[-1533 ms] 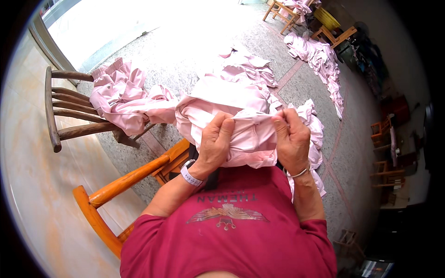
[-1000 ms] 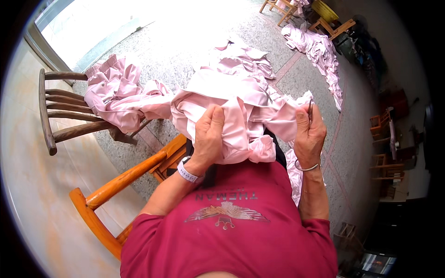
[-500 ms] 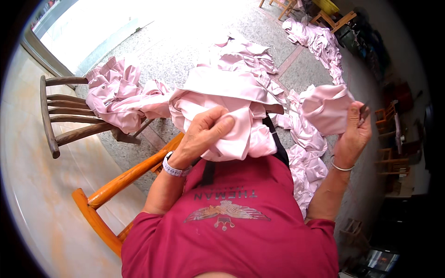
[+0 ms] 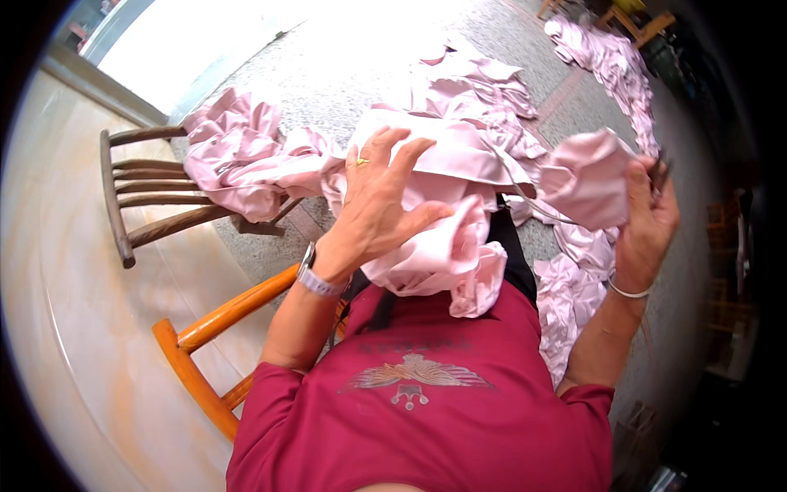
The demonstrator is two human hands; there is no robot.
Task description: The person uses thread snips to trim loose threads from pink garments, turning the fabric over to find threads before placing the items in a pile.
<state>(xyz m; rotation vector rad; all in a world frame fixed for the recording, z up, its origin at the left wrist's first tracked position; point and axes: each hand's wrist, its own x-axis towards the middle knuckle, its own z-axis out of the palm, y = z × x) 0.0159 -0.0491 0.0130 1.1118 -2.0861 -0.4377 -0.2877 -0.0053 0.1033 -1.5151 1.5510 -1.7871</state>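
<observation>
Pale pink cloth, a garment [image 4: 434,258] with stitched edges, is bunched across my lap. Over it hovers my left hand [image 4: 379,197], fingers spread and nothing in them. Out to the right, my right hand [image 4: 648,213] pinches the edge of a pink cloth flap [image 4: 586,180]. A small dark metal tool [image 4: 659,170], perhaps thread snips, sticks up from the same fingers. Whether the flap joins the garment on my lap, I cannot tell. A thin grey cord-like line [image 4: 545,211] runs between them.
A wooden chair [image 4: 160,189] at the left bears more pink cloth [image 4: 234,156]. An orange wooden chair frame [image 4: 238,310] stands beside me. Pink garments lie heaped on the floor ahead [image 4: 475,86], at the right [image 4: 570,303] and far right [image 4: 602,61].
My left hand has let go of the cloth on my lap, opened and lifted. The right hand still grips the flap. The whole view has shifted a little.
</observation>
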